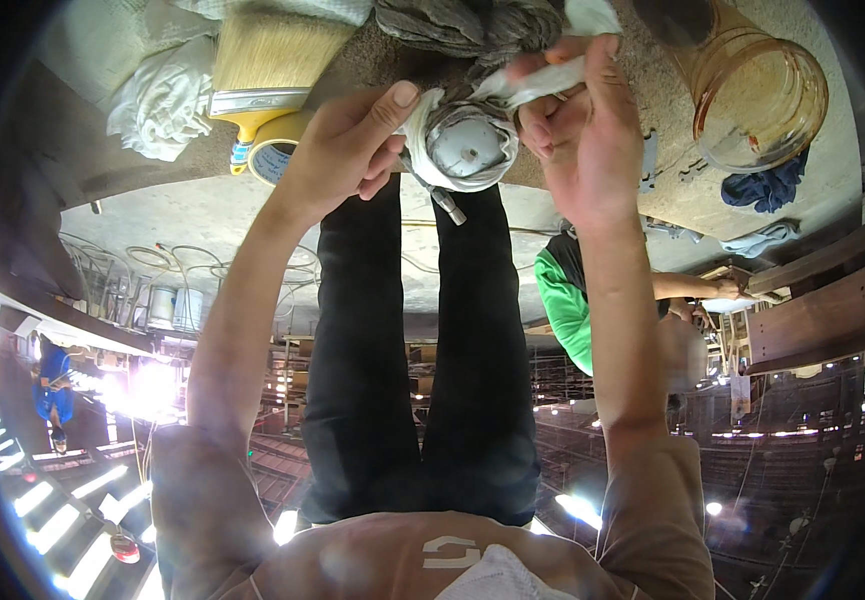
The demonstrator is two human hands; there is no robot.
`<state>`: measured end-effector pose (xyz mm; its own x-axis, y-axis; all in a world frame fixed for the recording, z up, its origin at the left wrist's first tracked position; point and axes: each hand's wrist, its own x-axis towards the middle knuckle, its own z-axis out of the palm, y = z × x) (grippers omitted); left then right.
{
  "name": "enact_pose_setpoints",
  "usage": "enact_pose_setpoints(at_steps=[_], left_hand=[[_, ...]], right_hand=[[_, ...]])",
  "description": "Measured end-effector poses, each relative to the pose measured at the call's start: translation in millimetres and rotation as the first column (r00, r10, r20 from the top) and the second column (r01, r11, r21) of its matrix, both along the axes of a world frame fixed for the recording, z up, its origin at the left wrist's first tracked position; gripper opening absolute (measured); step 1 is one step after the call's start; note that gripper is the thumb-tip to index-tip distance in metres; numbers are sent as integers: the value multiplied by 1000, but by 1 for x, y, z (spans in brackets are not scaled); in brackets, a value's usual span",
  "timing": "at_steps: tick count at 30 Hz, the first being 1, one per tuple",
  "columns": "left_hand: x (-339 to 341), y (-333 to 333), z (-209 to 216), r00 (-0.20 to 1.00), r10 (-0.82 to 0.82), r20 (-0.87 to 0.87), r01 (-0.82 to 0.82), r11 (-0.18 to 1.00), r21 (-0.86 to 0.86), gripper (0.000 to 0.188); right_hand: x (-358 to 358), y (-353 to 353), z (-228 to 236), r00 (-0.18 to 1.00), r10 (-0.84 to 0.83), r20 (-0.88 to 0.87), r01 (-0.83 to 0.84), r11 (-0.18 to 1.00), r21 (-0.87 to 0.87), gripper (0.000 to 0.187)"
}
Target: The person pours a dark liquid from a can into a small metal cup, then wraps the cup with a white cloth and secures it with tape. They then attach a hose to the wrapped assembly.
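Note:
A round grey tool or cup [466, 146] with a small hole in its top sits between my hands. White cloth [444, 176] wraps around its rim, and a metal hose-type fitting [448, 206] sticks out on its near side. I cannot make out the tool's exact kind. My right hand [584, 135] pinches a twisted strip of this cloth, which runs from the wrap toward the upper right. Close against the wrap's left side is my left hand [350, 150], thumb raised away from loosely curled fingers, with nothing visible between them.
On the left lie a wide yellow-handled paintbrush [274, 75], a tape roll [277, 150] and a crumpled white rag [164, 98]. Dark grey cloth [467, 25] lies beyond. An amber-tinted jar [762, 105] and dark blue cloth [764, 185] are on the right. A green-sleeved person [564, 300] works nearby.

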<state>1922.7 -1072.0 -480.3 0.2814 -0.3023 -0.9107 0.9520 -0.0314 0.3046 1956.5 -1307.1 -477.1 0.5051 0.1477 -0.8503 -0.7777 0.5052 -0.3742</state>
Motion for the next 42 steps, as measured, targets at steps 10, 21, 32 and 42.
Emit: enact_pose_setpoints(at_steps=[10, 21, 32, 42], left_hand=[[-9, 9, -1, 994, -29, 103, 22, 998, 61, 52], [-10, 12, 2, 998, 41, 56, -46, 995, 89, 50], [-8, 1, 6, 982, 157, 106, -176, 964, 198, 53], [-20, -13, 10, 750, 661, -14, -660, 750, 41, 13]], right_hand=[[10, 12, -10, 989, 93, -111, -118, 960, -255, 45], [20, 8, -21, 986, 46, -162, -97, 942, -321, 52], [1, 11, -1, 958, 255, 133, -182, 895, -406, 36], [-14, 12, 35, 909, 414, 41, -364, 840, -403, 33]])
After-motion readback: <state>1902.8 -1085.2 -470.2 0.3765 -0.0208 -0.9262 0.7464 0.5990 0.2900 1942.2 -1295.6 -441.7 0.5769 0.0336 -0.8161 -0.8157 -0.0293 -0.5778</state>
